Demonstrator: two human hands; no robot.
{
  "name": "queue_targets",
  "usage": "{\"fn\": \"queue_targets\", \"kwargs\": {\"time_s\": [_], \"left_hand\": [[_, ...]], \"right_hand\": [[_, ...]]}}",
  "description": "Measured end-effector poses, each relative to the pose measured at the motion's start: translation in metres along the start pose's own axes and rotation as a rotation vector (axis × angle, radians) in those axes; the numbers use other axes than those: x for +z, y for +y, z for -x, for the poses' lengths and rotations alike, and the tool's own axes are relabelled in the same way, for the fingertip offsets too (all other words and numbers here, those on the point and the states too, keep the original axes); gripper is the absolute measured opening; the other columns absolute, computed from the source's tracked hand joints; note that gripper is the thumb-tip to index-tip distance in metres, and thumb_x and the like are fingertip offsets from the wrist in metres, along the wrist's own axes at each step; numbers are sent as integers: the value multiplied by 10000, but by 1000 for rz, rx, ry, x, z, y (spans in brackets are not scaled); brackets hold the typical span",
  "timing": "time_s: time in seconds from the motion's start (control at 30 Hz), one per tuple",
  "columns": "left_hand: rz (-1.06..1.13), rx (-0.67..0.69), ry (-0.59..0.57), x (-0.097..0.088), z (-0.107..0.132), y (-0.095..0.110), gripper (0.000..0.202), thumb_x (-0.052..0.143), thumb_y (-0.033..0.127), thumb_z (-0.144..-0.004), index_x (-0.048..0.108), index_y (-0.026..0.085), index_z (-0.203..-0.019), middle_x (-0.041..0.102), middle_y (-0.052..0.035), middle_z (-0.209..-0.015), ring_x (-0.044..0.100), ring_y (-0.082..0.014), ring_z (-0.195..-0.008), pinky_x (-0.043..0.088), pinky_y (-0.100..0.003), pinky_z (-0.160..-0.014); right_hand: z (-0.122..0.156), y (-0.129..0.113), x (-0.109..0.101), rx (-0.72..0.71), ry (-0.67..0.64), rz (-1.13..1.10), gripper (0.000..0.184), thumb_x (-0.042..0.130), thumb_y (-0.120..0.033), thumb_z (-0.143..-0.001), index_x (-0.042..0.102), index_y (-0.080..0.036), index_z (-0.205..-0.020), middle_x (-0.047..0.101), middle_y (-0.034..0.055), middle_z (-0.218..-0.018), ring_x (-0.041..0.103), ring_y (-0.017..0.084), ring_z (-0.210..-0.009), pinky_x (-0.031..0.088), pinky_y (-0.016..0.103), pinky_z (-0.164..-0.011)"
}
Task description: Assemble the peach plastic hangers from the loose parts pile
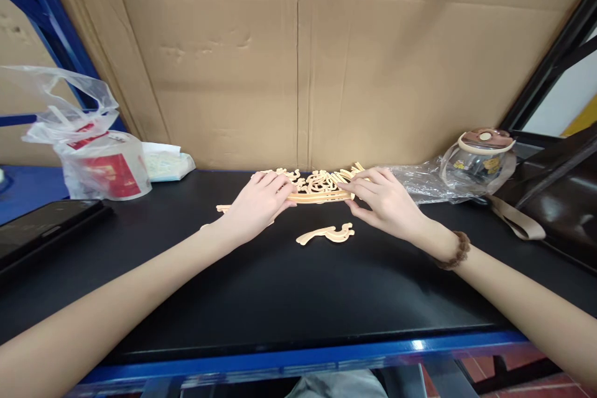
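A pale wooden cut-out panel (321, 188) with curly fretwork shapes lies on the black tabletop (289, 286) near the cardboard wall. My left hand (258, 204) rests on its left end, fingers curled over the wood. My right hand (387, 202) grips its right end, fingertips pinched on the edge, with a bead bracelet on the wrist. A loose curved wooden piece (326, 234) lies on the table just in front of the panel, between my hands. Another thin wooden strip (222, 208) pokes out left of my left hand.
A plastic bag with a red-labelled tub (105, 168) and a tissue pack (166, 161) stand at back left. A dark phone or tablet (41, 227) lies at left. A clear jar with pink lid (480, 158), crumpled plastic wrap (420, 181) and a dark bag (564, 199) sit at right.
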State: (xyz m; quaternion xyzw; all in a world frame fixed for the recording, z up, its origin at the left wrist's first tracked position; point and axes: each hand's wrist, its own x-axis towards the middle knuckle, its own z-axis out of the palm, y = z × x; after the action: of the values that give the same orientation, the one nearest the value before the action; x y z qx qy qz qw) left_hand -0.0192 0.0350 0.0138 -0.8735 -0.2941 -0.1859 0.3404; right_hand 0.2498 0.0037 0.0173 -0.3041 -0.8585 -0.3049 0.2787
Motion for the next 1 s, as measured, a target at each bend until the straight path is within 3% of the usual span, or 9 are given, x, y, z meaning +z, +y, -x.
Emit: {"fn": "queue_targets", "kwargs": {"time_s": [0.3,0.53,0.73,1.0], "left_hand": [[29,81,-102,9,3,10,224,497,314,-932,638,140,-914,630,-79,-922,538,-244,-908,349,-360,-823],[391,-95,-136,8,4,6,310,443,428,-947,681,231,-972,663,-19,-943,563,-196,-954,356,-338,-857],[452,-179,-174,3,4,1,291,460,419,-941,661,221,-1016,683,-14,-1021,565,-207,-1021,356,-352,-888],[528,-191,-223,6,3,-3,239,511,412,-916,664,228,-908,694,-2,-979,588,-197,-970,371,-339,-873]], "right_hand": [[7,6,13,191,-257,-218,106,593,-214,-831,672,-209,-902,693,32,-920,560,225,-949,407,401,-891],[11,14,24,262,-404,-436,123,611,-270,-839,690,-224,-921,702,24,-948,599,215,-943,414,400,-892],[11,16,26,274,-409,-547,136,616,-282,-849,696,-208,-929,711,22,-924,629,184,-890,450,353,-844],[11,18,25,259,-375,-537,147,622,-279,-850,690,-198,-952,708,33,-956,634,183,-914,453,347,-852]]}}
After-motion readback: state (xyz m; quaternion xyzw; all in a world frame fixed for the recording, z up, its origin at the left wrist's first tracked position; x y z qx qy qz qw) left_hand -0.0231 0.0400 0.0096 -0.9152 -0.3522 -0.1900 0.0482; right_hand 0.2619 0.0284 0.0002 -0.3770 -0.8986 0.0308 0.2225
